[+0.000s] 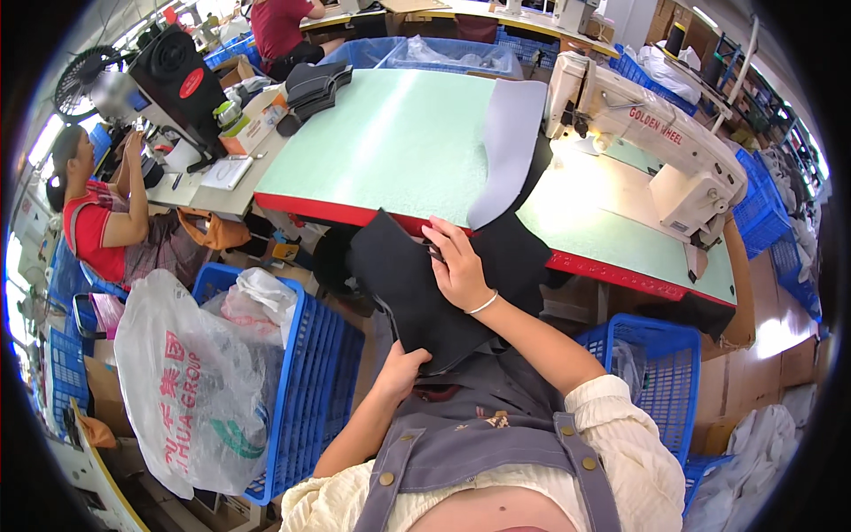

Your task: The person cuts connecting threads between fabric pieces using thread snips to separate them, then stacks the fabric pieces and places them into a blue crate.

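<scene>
Green table (381, 133); left hand (406, 370) pinching black cloth (397, 270), corner tableward; right hand (461, 273), grip unclear.

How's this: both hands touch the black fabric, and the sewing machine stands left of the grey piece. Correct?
No: in the head view, the sewing machine stands right of the grey piece. The left hand and right hand do touch the black fabric.

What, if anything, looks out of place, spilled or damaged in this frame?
One mild oddity: the translucent plastic bag bulges out past the blue slatted plastic basket at the person's left instead of sitting fully inside. No spill or damage shows; the black fabric-like piece at the left hand and right hand looks intact.
</scene>
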Demonstrator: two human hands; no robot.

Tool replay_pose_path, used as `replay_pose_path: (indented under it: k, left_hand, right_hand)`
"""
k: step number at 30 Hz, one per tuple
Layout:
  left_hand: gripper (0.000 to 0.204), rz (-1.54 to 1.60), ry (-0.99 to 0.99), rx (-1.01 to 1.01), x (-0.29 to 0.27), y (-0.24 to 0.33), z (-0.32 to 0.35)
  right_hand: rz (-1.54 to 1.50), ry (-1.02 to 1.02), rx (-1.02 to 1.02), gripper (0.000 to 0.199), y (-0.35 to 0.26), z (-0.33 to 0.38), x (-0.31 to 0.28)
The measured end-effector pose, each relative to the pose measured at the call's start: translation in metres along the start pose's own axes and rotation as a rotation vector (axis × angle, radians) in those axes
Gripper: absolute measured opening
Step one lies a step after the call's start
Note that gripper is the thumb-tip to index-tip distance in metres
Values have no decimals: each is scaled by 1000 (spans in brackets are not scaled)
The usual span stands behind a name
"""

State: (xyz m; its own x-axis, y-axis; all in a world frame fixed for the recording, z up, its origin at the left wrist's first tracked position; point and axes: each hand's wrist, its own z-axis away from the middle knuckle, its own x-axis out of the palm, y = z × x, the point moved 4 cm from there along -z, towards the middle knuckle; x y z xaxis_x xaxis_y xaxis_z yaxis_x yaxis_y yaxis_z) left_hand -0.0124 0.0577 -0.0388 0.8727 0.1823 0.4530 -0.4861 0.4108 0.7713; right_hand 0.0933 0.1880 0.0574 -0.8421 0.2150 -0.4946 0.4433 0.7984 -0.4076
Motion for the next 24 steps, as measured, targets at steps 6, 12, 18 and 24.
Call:
replay_pose_path:
  k: [6,12,18,24]
  left_hand:
    - [50,-4,113,14,-2,8,7]
    - [52,7,114,-10,0,8,11]
    - [55,-29,105,-34,-4,9,10]
    - [58,-68,109,-81,3,9,16]
  right_hand:
    - [292,-136,19,32,13,10,-52]
    - [443,-397,162,28,38,29,-78]
    - [258,-584,130,20,40,-1,-99]
    - [273,-338,140,28,57,-37,-107]
